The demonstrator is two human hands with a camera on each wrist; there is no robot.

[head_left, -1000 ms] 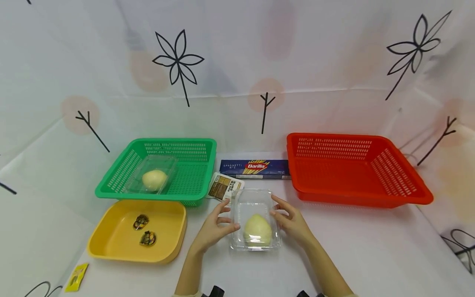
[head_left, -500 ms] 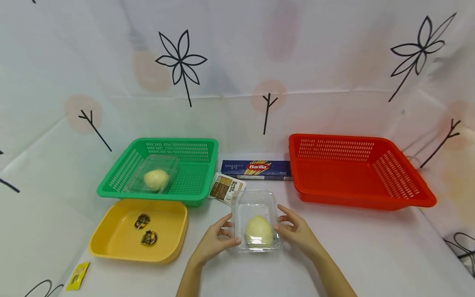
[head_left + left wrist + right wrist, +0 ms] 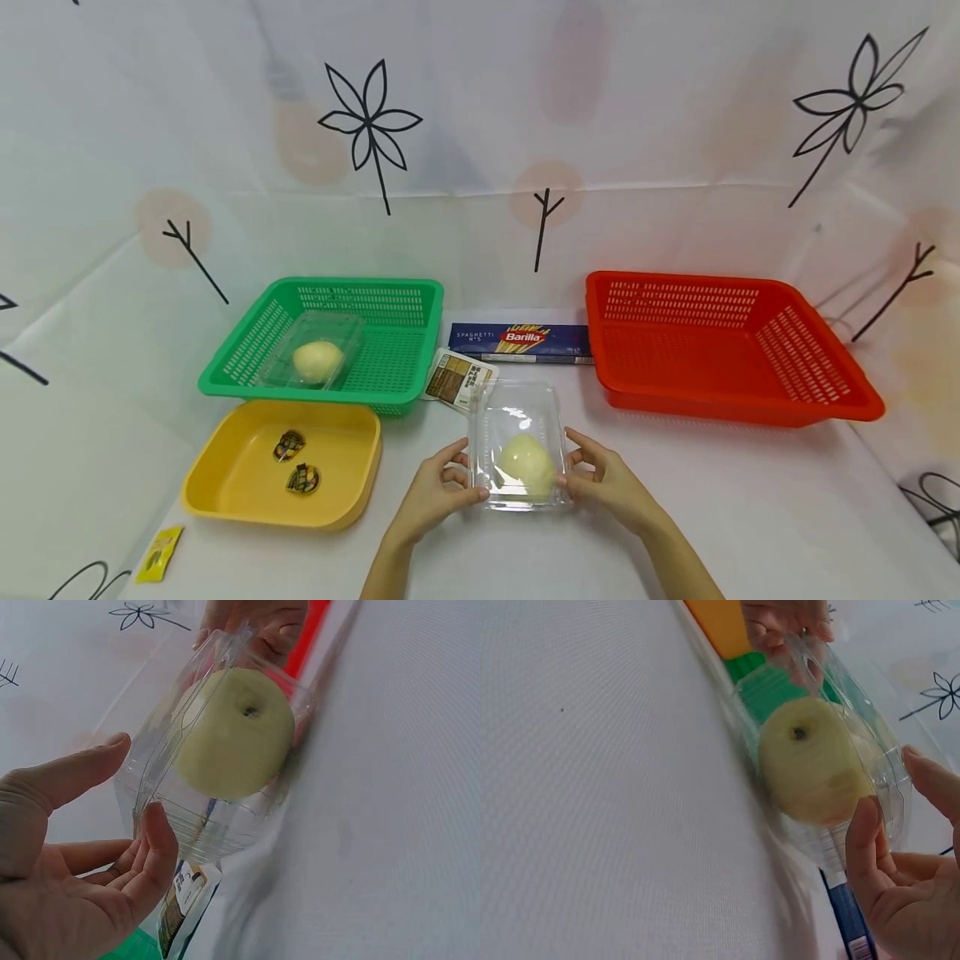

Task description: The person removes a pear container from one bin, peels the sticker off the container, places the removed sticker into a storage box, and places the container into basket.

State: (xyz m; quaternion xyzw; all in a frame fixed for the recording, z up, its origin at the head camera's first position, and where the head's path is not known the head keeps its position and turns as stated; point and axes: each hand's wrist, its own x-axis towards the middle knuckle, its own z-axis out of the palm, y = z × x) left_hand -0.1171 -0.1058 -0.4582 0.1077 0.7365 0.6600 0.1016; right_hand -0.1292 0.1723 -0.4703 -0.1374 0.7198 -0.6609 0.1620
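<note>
A clear plastic clamshell box point(image 3: 517, 400) with its lid down holds a pale yellow-green, pear-like fruit point(image 3: 527, 465). My left hand point(image 3: 438, 490) grips the box's left edge near the front corner, thumb over the rim and fingertips at the side below. On the opposite edge my right hand point(image 3: 611, 483) pinches the rim the same way. In the left wrist view the fruit point(image 3: 238, 735) shows its dark-centred hollow through the front wall. From the right wrist, the box's rim point(image 3: 855, 739) runs between both hands, and the box looks tilted.
A green basket point(image 3: 405, 367) at back left holds another boxed fruit point(image 3: 318, 362). Before it stands a yellow tub point(image 3: 352, 467) with two small dark packets point(image 3: 303, 479). Behind the box lie a flat food pack point(image 3: 459, 379) and a spaghetti box point(image 3: 517, 342), beside a red basket point(image 3: 675, 358).
My right hand has slid toward the front along the box's edge, and my left fingers have drawn in to the rim. The fruit has shifted slightly inside.
</note>
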